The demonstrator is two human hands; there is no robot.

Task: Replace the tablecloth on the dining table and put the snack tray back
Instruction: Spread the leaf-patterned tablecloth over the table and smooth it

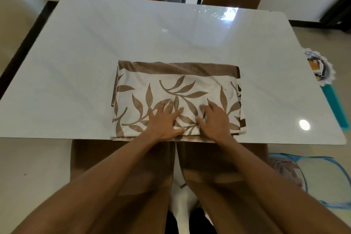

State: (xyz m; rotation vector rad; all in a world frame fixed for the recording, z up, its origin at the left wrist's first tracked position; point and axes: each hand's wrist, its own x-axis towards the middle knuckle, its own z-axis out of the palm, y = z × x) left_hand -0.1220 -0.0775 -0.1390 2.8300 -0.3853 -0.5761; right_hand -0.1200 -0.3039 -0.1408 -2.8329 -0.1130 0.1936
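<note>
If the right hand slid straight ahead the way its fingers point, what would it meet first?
The right hand lies flat on the folded tablecloth. Going on, it would likely cross the cloth's brown far border, then bare white tabletop.

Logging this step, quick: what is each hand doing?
Left hand: open, flat on the folded tablecloth.
Right hand: open, fingers resting on it, holding nothing.
</note>
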